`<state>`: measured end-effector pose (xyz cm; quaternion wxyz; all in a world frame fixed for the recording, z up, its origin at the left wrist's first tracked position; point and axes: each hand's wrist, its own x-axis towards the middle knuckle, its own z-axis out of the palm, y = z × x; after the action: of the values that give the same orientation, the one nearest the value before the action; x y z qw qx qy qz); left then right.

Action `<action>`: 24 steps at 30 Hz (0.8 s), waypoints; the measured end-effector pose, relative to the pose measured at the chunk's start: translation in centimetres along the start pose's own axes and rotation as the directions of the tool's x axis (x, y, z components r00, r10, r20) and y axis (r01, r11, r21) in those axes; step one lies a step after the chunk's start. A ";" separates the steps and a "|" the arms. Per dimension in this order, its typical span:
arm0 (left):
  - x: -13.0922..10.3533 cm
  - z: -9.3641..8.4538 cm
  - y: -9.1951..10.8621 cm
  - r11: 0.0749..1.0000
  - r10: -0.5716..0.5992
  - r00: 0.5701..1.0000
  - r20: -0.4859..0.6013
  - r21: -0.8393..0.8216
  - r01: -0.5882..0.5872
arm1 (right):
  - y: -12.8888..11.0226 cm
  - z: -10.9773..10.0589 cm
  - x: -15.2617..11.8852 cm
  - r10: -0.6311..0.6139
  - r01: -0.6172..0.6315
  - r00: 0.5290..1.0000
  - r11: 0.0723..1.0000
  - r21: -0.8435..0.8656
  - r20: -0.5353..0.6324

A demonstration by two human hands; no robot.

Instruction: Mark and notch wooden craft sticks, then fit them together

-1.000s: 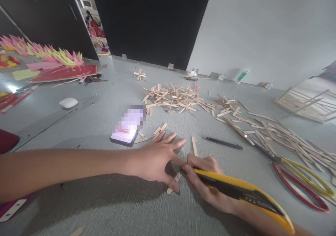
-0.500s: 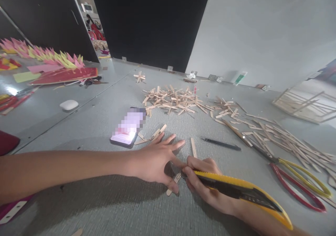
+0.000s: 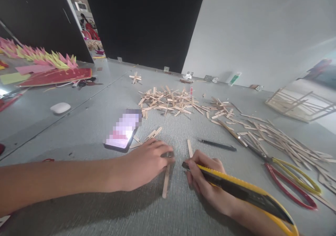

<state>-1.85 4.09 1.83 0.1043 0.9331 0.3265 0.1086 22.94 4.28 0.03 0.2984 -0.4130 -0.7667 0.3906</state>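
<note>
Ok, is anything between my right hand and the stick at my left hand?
Nothing visible: only grey surface shows between the right hand, holding the yellow cutter, and the wooden stick at the left hand. Another stick lies beyond the right hand, off that path.

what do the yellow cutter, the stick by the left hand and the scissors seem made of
Yellow cutter: probably satin plastic, its edge ribbed as if moulded.
Stick by the left hand: likely bare matt wood, being pale tan.
Scissors: grey blades, probably metal; smooth, evenly coloured red and yellow handles, perhaps plastic.
</note>
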 end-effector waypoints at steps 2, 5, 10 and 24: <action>0.0 0.1 0.0 1.000 -0.009 1.000 -0.030 0.017 0.009 | 0.0 0.0 -0.1 0.013 -0.013 0.999 1.000 0.009 -0.031; 0.0 -0.1 0.4 0.999 -0.040 0.999 -0.028 0.023 0.040 | 0.0 0.0 -0.2 0.025 -0.024 0.997 1.000 0.008 -0.069; 0.1 -1.0 1.3 0.980 -0.126 0.990 0.064 -0.145 0.134 | -0.3 -0.1 -0.1 0.029 -0.032 0.998 0.998 -0.052 -0.061; 1.1 0.0 -1.1 0.925 -0.102 0.971 0.215 -0.340 0.172 | -0.7 -0.3 0.3 -0.106 0.109 0.986 0.994 -0.011 0.130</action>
<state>-1.68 5.62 1.71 0.3101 0.8797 0.3543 0.0672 22.78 4.37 0.77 0.2651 -0.3476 -0.8091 0.3928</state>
